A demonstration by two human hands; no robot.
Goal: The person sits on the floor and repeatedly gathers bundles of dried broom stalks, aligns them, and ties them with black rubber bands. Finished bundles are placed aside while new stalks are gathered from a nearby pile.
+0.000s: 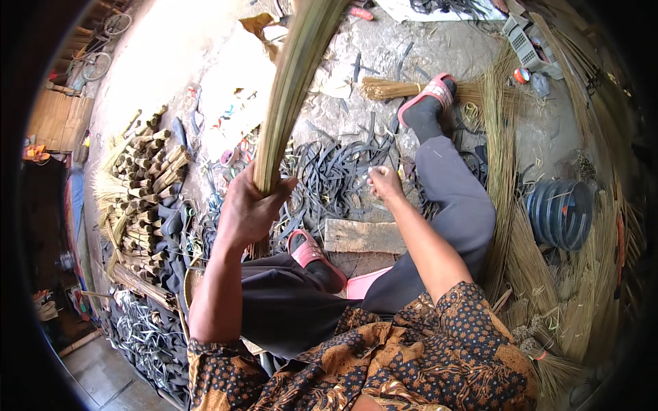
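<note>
My left hand (241, 209) is closed around the lower end of a long bundle of thin stalks (296, 89). The bundle slants up and slightly right, past the top of the picture. Over a tangle of black rubber-like strips (329, 171), my right hand (386, 183) is raised with its fingers curled into a pinch. Something pale shows at its fingertips, too small to name. Below that hand, a worn wooden block (363, 236) lies between my feet, which wear pink slides (321, 262).
Several tied stalk bundles (140, 185) are piled at left, above grey strips (147, 335). Another tied bundle (391, 89) lies by my far foot. Long loose stalks (502, 157) run along the right, beside a ribbed blue clear plastic container (560, 214). A grey crate (524, 44) stands far right.
</note>
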